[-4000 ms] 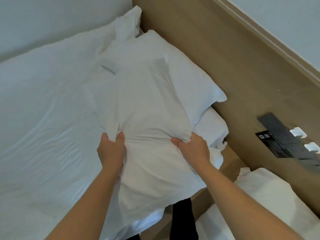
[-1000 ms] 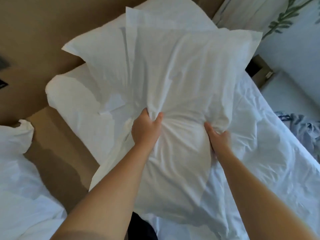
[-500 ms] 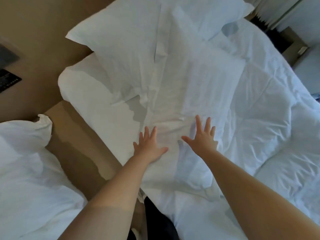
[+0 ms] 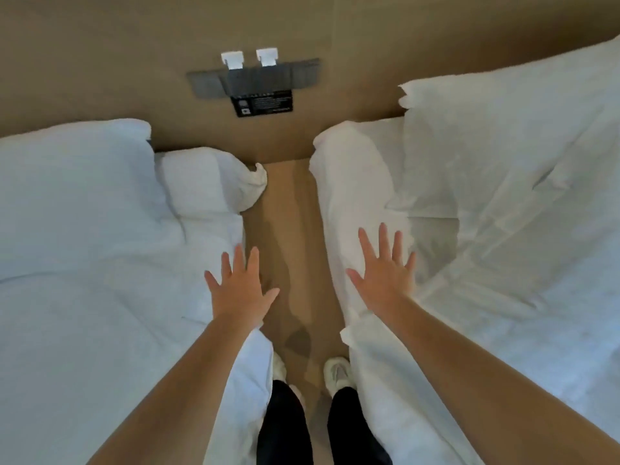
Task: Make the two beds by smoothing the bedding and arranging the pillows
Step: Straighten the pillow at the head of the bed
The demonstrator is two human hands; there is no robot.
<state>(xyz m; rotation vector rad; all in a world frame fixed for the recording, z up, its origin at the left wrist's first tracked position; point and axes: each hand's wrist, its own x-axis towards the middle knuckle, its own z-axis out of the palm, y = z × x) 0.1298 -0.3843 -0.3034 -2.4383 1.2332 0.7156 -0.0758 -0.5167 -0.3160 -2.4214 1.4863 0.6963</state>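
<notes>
Both hands were recorded apart, flat and spread, with nothing gripped. The left hand was held over the inner edge of the left bed, its thumb out over the floor strip. The right hand was held over the inner edge of the right bed. Contact with the cloth could not be confirmed for either hand. Beyond the left hand and to its outer side, the left pillow was noted against the headboard. Beyond the right hand and outward of it, the right pillows were seen creased and loosely overlapped, with a shadowed fold just past the fingertips. The switch panel was noted straight ahead, between the two hands. Risk was judged as follows. Bedding hanging into the gap on the wrist side of each hand could be dragged floorward by an inward sweep, or trodden by the shoes below. The overlapped pillows could be shifted askew if the cover beneath were tugged. Against the frame half a second earlier, both hands had been laid together on the right bed's pillow, with the view turned that way. The view was now squared to the headboard, and one hand was given to each bed. A second earlier that pillow had been gripped in both hands.
</notes>
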